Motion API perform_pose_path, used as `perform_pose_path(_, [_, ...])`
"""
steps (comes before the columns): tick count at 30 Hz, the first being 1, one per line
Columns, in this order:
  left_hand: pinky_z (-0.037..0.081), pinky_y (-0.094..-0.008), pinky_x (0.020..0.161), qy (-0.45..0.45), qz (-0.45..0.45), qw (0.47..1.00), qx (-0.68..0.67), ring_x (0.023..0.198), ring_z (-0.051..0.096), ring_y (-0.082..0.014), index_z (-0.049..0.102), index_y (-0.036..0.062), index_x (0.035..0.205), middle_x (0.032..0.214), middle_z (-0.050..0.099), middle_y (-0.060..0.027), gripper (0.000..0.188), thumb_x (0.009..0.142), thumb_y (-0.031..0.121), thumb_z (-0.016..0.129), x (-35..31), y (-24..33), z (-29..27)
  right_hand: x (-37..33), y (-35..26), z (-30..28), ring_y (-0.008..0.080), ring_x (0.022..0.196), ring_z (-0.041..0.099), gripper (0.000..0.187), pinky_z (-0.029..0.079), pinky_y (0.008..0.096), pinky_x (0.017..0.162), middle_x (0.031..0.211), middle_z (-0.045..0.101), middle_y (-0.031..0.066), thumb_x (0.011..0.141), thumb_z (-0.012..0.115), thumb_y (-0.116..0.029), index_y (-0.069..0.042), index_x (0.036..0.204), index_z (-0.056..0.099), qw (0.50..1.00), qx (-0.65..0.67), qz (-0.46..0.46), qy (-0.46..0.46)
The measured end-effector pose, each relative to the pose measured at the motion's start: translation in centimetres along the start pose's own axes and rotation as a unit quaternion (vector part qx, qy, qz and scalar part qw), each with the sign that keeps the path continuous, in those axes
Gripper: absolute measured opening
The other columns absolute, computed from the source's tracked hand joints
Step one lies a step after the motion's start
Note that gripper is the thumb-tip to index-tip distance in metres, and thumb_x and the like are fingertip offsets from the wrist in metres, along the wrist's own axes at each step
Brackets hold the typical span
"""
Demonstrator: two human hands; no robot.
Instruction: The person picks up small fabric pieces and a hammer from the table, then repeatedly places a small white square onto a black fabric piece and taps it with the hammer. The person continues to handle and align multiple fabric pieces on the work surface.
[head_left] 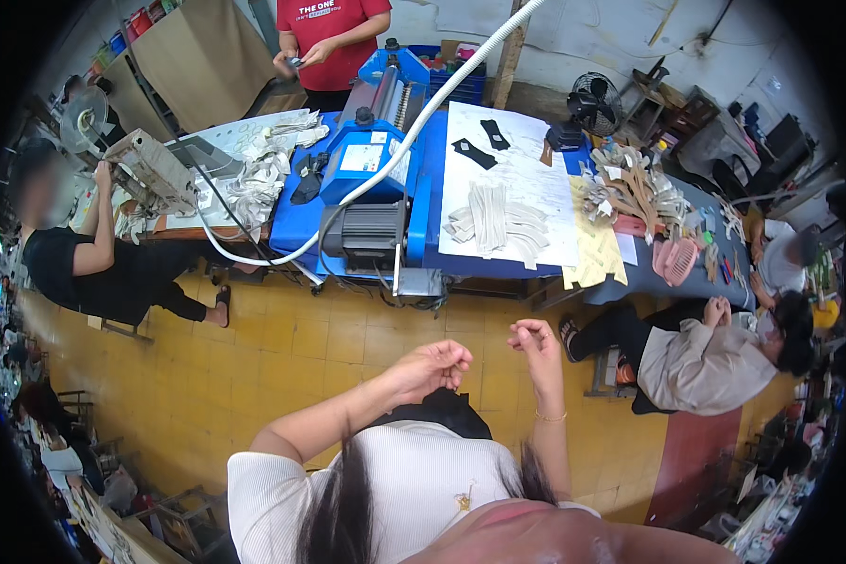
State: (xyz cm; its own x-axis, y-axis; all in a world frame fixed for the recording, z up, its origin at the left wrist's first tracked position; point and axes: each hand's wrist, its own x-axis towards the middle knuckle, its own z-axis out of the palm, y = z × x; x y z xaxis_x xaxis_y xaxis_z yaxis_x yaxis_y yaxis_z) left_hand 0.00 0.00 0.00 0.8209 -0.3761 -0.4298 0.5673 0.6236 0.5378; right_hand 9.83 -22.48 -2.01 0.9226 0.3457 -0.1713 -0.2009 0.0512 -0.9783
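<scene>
Left hand (432, 367) and right hand (538, 346) are apart, fingers loosely curled; whether either pinches anything, I cannot tell. Beyond both, untouched, long cream fabric strips (493, 221) lie piled on a white rectangular sheet (531, 122) covering the blue-clothed surface (431, 202).

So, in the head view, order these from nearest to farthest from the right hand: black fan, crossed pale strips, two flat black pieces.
From the right hand:
1. Crossed pale strips: ahead, near part of the white sheet.
2. Flat black pieces: farther back on that sheet.
3. Black fan: beyond the sheet, rightward.
</scene>
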Motion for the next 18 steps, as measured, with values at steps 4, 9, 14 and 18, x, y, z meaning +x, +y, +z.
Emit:
perform_pose_path(4, [0.048,-0.0332,0.078,0.000,0.116,0.993,-0.034,0.077,0.057,-0.0190,0.064,0.0032,0.086,0.095,0.061,-0.0100,0.048,0.104,0.039,0.038,1.3,2.3,0.8,6.0,-1.9,-1.1,0.0114,0.087,0.063,0.020,0.049,0.0251,0.079,0.105,0.065,0.0074,0.097,0.060,-0.018,-0.003,0.110,0.059,0.998,-0.011,0.020,-0.052])
perform_pose_path(9, [0.047,-0.0267,0.072,0.113,0.125,0.985,0.032,0.074,0.056,-0.0138,0.056,0.0032,0.117,0.091,0.061,-0.0059,0.029,0.102,0.027,0.050,2.4,3.6,2.7,12.4,-1.9,1.1,0.0115,0.088,0.062,0.019,0.050,0.0256,0.081,0.105,0.065,0.0072,0.096,0.060,-0.015,-0.001,0.110,0.059,0.993,0.003,0.031,-0.116])
perform_pose_path(14, [0.041,-0.0228,0.059,0.110,0.132,0.984,-0.041,0.059,0.045,-0.0092,0.052,0.0033,0.123,0.063,0.045,0.0006,0.029,0.103,0.023,0.047,5.4,6.9,2.9,16.6,-2.9,2.6,0.0111,0.088,0.064,0.023,0.050,0.0237,0.080,0.104,0.065,0.0062,0.096,0.061,-0.018,0.000,0.110,0.059,0.985,0.026,0.033,-0.168])
perform_pose_path(18, [0.039,-0.0247,0.056,0.068,0.151,0.986,-0.031,0.056,0.044,-0.0112,0.055,0.0021,0.115,0.062,0.043,-0.0001,0.027,0.104,0.024,0.044,7.3,10.2,1.9,21.2,-2.6,1.3,0.0120,0.090,0.063,0.022,0.048,0.0258,0.080,0.105,0.065,0.0040,0.097,0.059,-0.022,-0.004,0.109,0.060,0.984,-0.034,0.022,-0.174])
